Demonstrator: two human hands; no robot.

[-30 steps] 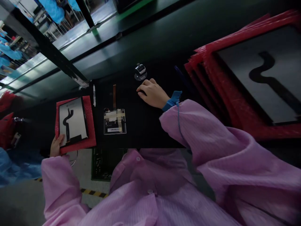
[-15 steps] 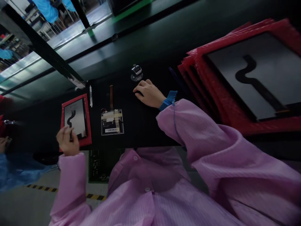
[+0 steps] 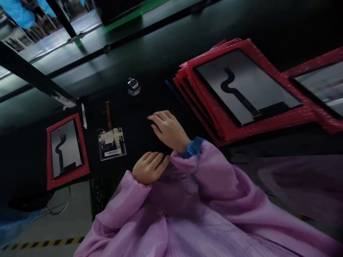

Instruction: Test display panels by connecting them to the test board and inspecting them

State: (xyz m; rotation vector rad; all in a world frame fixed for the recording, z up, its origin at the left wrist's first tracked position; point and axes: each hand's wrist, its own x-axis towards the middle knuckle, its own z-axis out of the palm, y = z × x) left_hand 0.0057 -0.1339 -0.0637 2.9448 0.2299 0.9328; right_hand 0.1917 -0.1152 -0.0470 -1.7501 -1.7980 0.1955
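My right hand [image 3: 166,129], with a blue strap at the wrist, rests on the black mat [image 3: 139,117], fingers loosely spread and nothing in them. My left hand [image 3: 149,166] lies at the mat's front edge just below it, fingers stretched together, holding nothing. Left of both hands lies a small board [image 3: 112,143] with tape strips, a barcode label and a brown ribbon. Further left, a red tray [image 3: 50,178] holds a grey panel with a black flex cable. Both sleeves are pink.
A stack of red trays [image 3: 227,128] with a grey panel on top fills the right side, with another tray [image 3: 318,64] beyond it. A small metal object [image 3: 133,86] stands at the mat's back. A white pen [image 3: 84,116] and a blue pen [image 3: 174,92] lie nearby.
My left hand has let go of the red tray at the left and come to the mat's front edge. My right hand has drawn back from the metal object. The view has swung right.
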